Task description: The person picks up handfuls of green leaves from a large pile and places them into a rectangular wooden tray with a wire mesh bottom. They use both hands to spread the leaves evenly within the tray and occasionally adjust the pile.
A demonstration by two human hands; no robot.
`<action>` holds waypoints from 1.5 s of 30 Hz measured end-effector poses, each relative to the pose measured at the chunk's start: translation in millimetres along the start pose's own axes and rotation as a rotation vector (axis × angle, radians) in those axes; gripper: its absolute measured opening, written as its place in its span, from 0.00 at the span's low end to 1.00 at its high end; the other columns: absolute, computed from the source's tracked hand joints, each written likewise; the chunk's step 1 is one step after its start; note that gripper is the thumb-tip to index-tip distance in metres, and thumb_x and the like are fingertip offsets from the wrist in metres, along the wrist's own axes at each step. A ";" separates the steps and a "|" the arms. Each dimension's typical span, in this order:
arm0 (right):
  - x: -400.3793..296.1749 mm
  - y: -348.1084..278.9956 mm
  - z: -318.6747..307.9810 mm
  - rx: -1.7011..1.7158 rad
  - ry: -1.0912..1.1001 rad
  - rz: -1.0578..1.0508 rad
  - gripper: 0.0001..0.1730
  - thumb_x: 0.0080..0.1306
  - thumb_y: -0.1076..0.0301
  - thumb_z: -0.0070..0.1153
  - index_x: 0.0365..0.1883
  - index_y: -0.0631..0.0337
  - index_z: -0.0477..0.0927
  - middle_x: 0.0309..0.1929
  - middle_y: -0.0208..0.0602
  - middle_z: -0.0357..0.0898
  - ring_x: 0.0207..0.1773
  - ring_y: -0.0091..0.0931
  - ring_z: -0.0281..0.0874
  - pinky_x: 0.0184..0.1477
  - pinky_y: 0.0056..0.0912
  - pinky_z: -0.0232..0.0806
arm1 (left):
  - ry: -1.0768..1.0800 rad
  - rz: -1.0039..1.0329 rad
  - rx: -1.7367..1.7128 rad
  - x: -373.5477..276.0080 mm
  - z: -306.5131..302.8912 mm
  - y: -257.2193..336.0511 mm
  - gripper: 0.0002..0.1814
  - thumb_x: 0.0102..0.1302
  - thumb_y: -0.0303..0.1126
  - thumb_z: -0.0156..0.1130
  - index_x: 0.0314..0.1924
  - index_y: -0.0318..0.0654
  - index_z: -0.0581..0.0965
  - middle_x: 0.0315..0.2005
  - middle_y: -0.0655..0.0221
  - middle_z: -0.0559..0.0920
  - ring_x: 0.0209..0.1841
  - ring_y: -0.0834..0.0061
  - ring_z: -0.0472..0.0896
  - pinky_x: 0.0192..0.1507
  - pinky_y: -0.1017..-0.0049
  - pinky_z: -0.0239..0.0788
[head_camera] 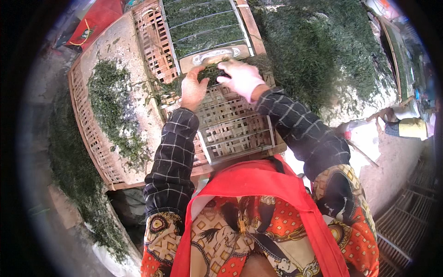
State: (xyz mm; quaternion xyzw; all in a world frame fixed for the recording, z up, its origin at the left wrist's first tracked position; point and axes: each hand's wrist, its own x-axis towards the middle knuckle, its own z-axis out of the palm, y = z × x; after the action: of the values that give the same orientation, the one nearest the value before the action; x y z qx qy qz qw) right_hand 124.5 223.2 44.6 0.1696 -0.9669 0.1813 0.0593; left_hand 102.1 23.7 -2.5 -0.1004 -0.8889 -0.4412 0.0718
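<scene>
My left hand (193,90) and my right hand (243,80) face each other around a clump of dark green leafy shreds (211,73). The right one seems to wear a pale thin glove. Both hands have bent fingers, with thumbs on the near side. The clump lies against the near edge of a wooden board with a metal handle (216,55). Below the hands, thin metal rods cross a woven bamboo lattice (235,133). Beyond the handle, more green shreds (207,33) lie under the rods of a metal frame (170,38).
To the left, a bamboo-edged tray (140,131) carries a pile of green shreds (112,107). A broad spread of shreds (301,52) covers the surface on the right. A red bag (95,22) stands at upper left. Slatted racking (405,214) fills the lower right.
</scene>
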 end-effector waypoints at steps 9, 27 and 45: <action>-0.9 44.4 -11.6 -0.087 0.050 0.089 0.13 0.71 0.57 0.48 0.42 0.52 0.81 0.43 0.34 0.82 0.43 0.33 0.83 0.46 0.40 0.77 | 0.158 0.293 0.488 -16.0 -13.9 1.4 0.13 0.56 0.25 0.59 0.42 0.44 0.82 0.44 0.61 0.81 0.49 0.57 0.79 0.50 0.62 0.73; 4.5 32.8 -20.1 -0.071 -0.095 0.138 0.17 0.71 0.56 0.45 0.44 0.55 0.82 0.47 0.36 0.83 0.46 0.33 0.83 0.46 0.40 0.76 | 0.334 0.319 0.618 -27.4 -19.6 -29.0 0.11 0.59 0.34 0.66 0.43 0.51 0.85 0.57 0.53 0.74 0.71 0.51 0.60 0.72 0.44 0.43; 11.0 -54.5 69.8 -0.128 -0.096 -0.393 0.30 0.72 0.53 0.44 0.65 0.64 0.69 0.74 0.49 0.58 0.77 0.39 0.55 0.77 0.41 0.44 | -0.126 -0.033 0.524 -20.4 -60.5 -28.2 0.45 0.46 0.26 0.61 0.70 0.41 0.62 0.71 0.50 0.60 0.77 0.49 0.46 0.73 0.43 0.32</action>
State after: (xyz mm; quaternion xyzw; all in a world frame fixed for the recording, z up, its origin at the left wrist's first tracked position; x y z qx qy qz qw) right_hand 129.6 146.2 -0.2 0.3591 -0.9265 0.0959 0.0581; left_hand 117.4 -43.6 7.7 -0.0912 -0.9770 -0.1900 0.0328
